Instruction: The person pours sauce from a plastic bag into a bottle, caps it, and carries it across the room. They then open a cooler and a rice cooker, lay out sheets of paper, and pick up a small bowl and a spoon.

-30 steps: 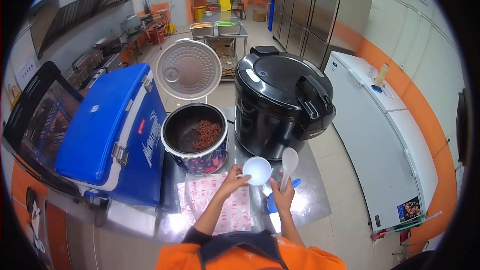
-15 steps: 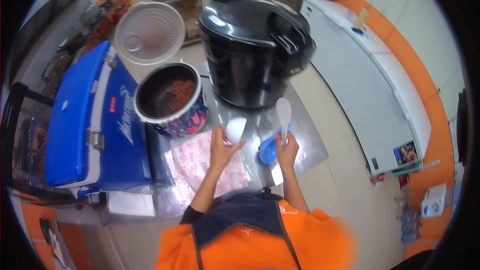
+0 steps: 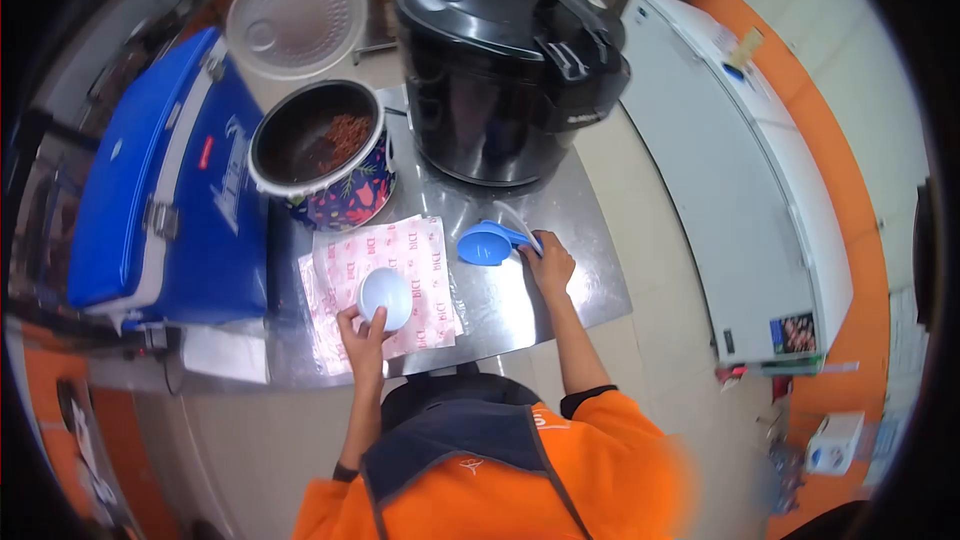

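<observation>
My left hand (image 3: 360, 328) grips a small white bowl (image 3: 385, 298), turned rim-down onto a stack of pink printed wrapping sheets (image 3: 425, 260) on the steel counter (image 3: 560, 190). My right hand (image 3: 550, 262) holds the handle of a white spoon (image 3: 516, 222), whose head rests at a blue plastic bowl (image 3: 482, 243) lying on the counter just right of the sheets. Behind the sheets stands a flower-patterned pot (image 3: 325, 155) with reddish-brown food inside, its round lid (image 3: 295, 15) tipped up.
A large black rice cooker (image 3: 500, 60) stands at the back of the counter. A blue cooler box (image 3: 160, 180) sits to the left of the pot. A white chest freezer (image 3: 740, 170) runs along the right, past a strip of floor.
My left hand carried the white bowl down and left and turned it over onto the pink sheets. My right hand lowered the spoon to the blue bowl. The view tilted downward.
</observation>
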{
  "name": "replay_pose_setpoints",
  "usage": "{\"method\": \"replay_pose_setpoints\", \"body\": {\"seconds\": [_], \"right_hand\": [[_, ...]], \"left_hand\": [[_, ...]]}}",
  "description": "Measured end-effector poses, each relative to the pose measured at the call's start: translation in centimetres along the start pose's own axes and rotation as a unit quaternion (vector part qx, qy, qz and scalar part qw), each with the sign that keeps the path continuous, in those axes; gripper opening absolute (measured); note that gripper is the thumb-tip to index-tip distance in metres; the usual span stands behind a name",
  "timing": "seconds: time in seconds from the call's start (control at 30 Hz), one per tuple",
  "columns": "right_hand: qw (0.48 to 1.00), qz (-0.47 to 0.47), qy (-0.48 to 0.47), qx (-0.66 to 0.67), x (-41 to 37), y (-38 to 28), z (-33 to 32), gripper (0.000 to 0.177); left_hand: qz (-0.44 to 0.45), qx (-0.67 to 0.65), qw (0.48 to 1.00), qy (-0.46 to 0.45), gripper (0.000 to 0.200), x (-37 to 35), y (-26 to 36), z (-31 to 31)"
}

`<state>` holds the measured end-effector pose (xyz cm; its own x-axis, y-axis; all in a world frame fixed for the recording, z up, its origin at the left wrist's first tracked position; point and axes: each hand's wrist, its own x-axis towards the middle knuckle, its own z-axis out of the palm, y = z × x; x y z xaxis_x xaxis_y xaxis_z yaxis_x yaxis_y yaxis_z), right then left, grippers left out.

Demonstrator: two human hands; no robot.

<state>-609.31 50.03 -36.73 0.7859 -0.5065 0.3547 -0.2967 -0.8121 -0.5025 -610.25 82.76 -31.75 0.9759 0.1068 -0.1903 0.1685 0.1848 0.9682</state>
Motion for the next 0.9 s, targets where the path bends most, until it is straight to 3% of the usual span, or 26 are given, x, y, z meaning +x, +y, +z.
{"method": "replay_pose_setpoints", "body": {"seconds": [0.03,0.1,0.17,0.27,0.33,0.4,0.43,0.47,0.53,0.57,0.63,0.73,0.77,0.8,0.83,0.87,0.9], "right_hand": [[1.0,-0.02,-0.012,0.002,0.3,-0.6,0.6,0.028],[0.997,0.057,0.013,-0.046,0.8,-2.1,2.3,0.028],[0.999,0.043,-0.003,-0.025,1.0,-3.3,4.0,0.03],[0.993,0.099,0.055,0.016,1.3,-5.3,5.9,0.037],[0.984,0.021,0.165,0.067,0.7,-6.0,6.5,0.038],[0.986,0.032,0.158,0.048,-0.5,-4.4,7.3,0.043],[0.987,0.071,0.123,0.076,-1.9,-6.4,5.5,0.043],[0.98,0.018,0.123,0.153,-3.8,-7.3,4.4,0.042],[0.951,0.006,0.147,0.272,-8.2,-12.8,2.7,0.048],[0.953,0.038,0.011,0.3,-11.2,-16.1,1.1,0.047],[0.902,0.024,-0.127,0.413,-17.8,-22.3,1.1,0.046],[0.85,-0.24,-0.136,0.449,-28.9,-31.2,3.0,0.036],[0.819,-0.289,-0.228,0.441,-32.2,-34.0,2.7,0.033],[0.764,-0.285,-0.379,0.437,-35.5,-36.0,3.1,0.028],[0.731,-0.4,-0.41,0.371,-38.6,-37.4,5.2,0.023],[0.672,-0.444,-0.498,0.322,-41.6,-37.8,7.6,0.022],[0.659,-0.501,-0.517,0.218,-44.6,-36.8,11.0,0.023]], "left_hand": [[-0.012,0.007,1.0,0.02,0.042,-1.3,0.0,-0.8],[-0.012,0.012,0.998,0.066,0.041,-3.6,-0.2,-2.0],[-0.038,-0.006,0.992,0.119,0.039,-6.0,-0.3,-3.5],[-0.045,-0.035,0.985,0.165,0.036,-9.0,-0.7,-6.2],[-0.049,-0.081,0.976,0.194,0.035,-11.0,-0.5,-7.8],[-0.074,-0.154,0.965,0.2,0.036,-12.8,0.4,-9.2],[-0.076,-0.191,0.956,0.207,0.037,-14.0,0.8,-10.3],[-0.068,-0.257,0.938,0.225,0.038,-14.8,0.0,-11.5],[-0.029,-0.326,0.903,0.277,0.039,-16.5,-0.3,-13.9],[-0.033,-0.357,0.894,0.267,0.037,-17.6,0.4,-15.3],[-0.019,-0.396,0.875,0.278,0.035,-20.9,0.6,-19.1],[0.04,-0.394,0.878,0.267,0.029,-26.1,0.3,-25.8],[0.055,-0.393,0.874,0.282,0.029,-28.1,0.2,-28.2],[0.062,-0.377,0.867,0.321,0.029,-30.6,0.5,-30.6],[0.069,-0.362,0.858,0.357,0.029,-32.7,0.3,-33.0],[0.089,-0.361,0.843,0.389,0.033,-34.7,-1.1,-35.7],[0.098,-0.365,0.834,0.402,0.033,-36.8,-1.0,-37.9]]}}
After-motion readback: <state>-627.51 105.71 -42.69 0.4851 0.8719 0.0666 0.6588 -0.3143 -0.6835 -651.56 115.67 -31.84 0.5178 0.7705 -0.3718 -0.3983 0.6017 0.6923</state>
